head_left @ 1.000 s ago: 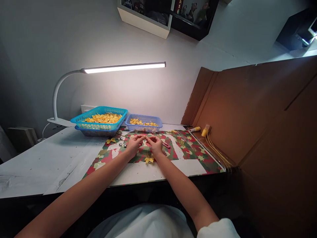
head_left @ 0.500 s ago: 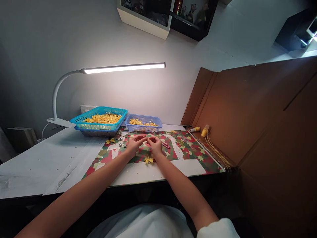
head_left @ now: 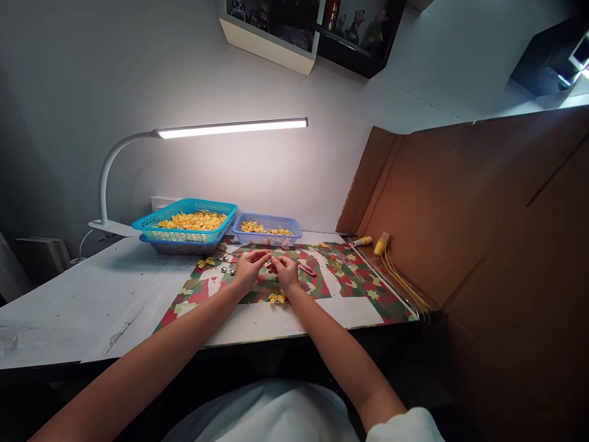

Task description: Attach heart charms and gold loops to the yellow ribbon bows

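Observation:
My left hand (head_left: 250,269) and my right hand (head_left: 286,272) meet fingertip to fingertip over the patterned sheet, both pinching a thin gold string (head_left: 275,283). From the string a yellow ribbon bow (head_left: 277,299) hangs just below my right hand, close to the sheet. What lies right between the fingertips is too small to make out. Beside my right hand is a pink tool, perhaps a cutter (head_left: 307,269). Several small silver bells (head_left: 224,269) lie left of my left hand, with another yellow bow (head_left: 205,262) behind them.
A turquoise basket (head_left: 184,235) of yellow bows sits stacked on a blue one at the back left. A smaller purple basket (head_left: 267,239) holds more bows. Gold strings (head_left: 405,279) and spools (head_left: 363,241) lie by the cardboard wall (head_left: 483,215). A lamp (head_left: 230,129) hangs overhead.
My fingertips have shifted very slightly, still pinched together on the string. The bow hangs in nearly the same place.

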The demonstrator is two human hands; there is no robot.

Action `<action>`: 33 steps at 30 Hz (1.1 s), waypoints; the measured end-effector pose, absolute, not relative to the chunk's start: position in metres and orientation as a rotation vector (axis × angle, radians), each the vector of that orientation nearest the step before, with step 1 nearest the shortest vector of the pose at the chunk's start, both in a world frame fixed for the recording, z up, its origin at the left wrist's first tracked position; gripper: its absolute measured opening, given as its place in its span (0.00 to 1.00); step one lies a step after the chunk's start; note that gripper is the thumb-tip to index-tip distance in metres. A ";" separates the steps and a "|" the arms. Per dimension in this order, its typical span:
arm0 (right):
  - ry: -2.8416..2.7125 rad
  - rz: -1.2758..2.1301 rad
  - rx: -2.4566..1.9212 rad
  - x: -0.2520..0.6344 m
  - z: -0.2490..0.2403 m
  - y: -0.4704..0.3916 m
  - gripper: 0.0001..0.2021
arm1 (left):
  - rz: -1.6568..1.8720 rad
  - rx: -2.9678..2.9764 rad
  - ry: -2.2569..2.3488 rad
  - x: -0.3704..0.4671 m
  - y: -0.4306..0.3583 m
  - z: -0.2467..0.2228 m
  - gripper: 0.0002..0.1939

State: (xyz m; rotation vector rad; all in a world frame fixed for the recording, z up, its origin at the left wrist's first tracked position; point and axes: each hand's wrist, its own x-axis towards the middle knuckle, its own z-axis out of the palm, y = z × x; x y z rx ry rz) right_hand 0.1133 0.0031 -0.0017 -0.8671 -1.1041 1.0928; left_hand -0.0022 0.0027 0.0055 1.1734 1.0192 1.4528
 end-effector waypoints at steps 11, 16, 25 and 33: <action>-1.135 1.150 -0.849 0.116 0.000 0.007 0.15 | 1.471 1.293 1.007 -0.004 0.005 0.002 0.14; -1.134 1.164 -0.853 0.120 0.000 0.006 0.14 | 1.447 1.344 0.988 -0.005 0.004 0.003 0.13; -1.182 1.209 -0.839 0.127 0.005 0.002 0.13 | 1.325 1.611 1.017 -0.020 0.008 0.010 0.09; -1.277 1.152 -0.838 0.128 0.010 -0.003 0.14 | 1.359 1.885 1.079 -0.031 0.013 0.012 0.10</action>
